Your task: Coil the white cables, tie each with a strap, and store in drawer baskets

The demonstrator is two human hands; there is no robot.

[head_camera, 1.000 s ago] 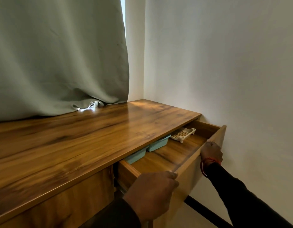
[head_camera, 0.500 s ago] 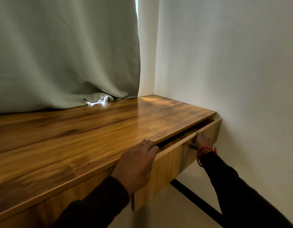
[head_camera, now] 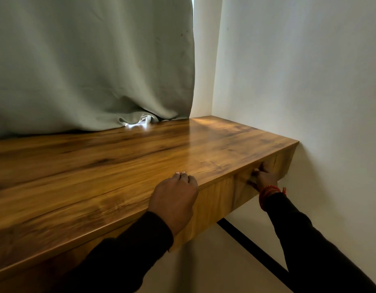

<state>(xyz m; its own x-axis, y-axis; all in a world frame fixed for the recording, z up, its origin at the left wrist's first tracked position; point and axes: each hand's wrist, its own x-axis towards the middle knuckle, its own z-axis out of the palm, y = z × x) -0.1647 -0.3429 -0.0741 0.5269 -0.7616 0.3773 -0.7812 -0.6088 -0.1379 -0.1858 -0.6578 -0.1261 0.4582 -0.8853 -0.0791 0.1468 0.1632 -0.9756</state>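
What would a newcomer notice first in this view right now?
Probably the two hands on the drawer front under the wooden desk top: the left hand at its near end, the right hand at its far end. Behind, a grey-green curtain bunches on the desk's back edge.

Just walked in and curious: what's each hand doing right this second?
Left hand: open, fingers flat against the drawer front, tips over the desk edge, holding nothing.
Right hand: on the drawer front; whether its fingers curl cannot be told.
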